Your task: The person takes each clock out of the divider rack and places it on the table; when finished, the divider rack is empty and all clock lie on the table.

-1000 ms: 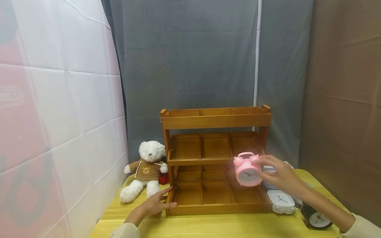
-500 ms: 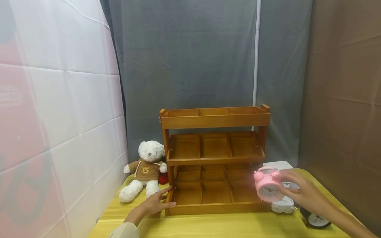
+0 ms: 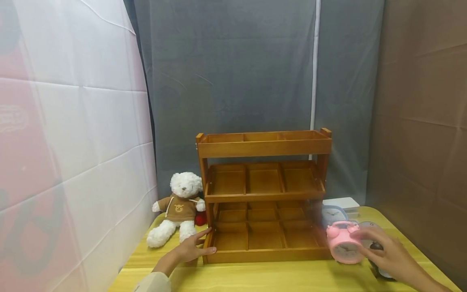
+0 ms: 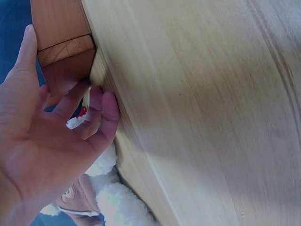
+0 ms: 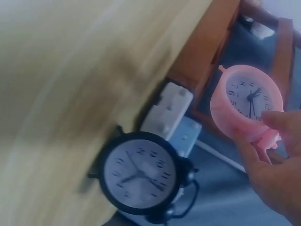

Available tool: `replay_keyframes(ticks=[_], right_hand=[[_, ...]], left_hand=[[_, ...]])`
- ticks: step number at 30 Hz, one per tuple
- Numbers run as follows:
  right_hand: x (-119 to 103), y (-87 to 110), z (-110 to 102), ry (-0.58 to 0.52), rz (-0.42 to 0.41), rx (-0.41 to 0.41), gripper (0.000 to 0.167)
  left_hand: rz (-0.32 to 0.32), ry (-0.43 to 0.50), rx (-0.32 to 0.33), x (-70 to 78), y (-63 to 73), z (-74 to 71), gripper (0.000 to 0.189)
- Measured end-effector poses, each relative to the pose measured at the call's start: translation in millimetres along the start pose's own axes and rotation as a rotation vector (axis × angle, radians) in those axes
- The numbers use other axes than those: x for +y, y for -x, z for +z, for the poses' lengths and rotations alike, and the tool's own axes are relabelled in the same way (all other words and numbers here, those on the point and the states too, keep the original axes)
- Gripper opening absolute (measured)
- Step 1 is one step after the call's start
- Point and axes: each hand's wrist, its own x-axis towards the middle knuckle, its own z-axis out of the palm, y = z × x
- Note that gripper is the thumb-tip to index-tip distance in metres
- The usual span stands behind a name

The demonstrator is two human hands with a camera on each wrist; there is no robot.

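In the head view, my right hand [image 3: 388, 251] pinches a pink twin-bell alarm clock [image 3: 343, 250] between thumb and fingers. The clock hangs in the air by the right front corner of a brown wooden three-tier rack [image 3: 268, 256], its dial facing me. At the rack's lower left front corner, my left hand [image 3: 187, 248] grips the wood, thumb on the front and fingers along the side. A black twin-bell clock [image 5: 140, 173] stands on the table below the pink one in the right wrist view. Beside it are a white clock [image 5: 167, 112] and a blue clock [image 3: 333, 213].
A white teddy bear [image 3: 178, 209] in a brown hoodie sits left of the rack, with a red object [image 3: 200, 219] beside it. Behind the clocks lies a white box-like object [image 3: 343, 202]. The yellow wooden table [image 3: 262, 278] is bounded by hanging cloths at the back and sides.
My right hand has carried the pink clock right and down, from in front of the rack's right compartments to beside its lower right corner. The left hand has stayed on the rack.
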Motion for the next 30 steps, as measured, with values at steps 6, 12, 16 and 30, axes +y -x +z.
replay_keyframes(ticks=[6,12,16,30], right_hand=[[14,20.3,8,0.034,-0.013,0.004,0.059],[18,36.3,14,0.019,0.074,-0.011,0.056],[18,43.2,17,0.026,0.195,-0.023,0.046],[23,52.2,23,0.062,0.289,-0.071,0.036]], left_hand=[[-0.015,-0.018,0.000,1.0,-0.6,0.7,0.090],[-0.021,-0.013,0.008,4.1,1.6,0.8,0.089],[-0.018,-0.006,0.005,5.5,2.6,0.7,0.088],[-0.026,0.002,0.000,6.4,2.9,0.6,0.089]])
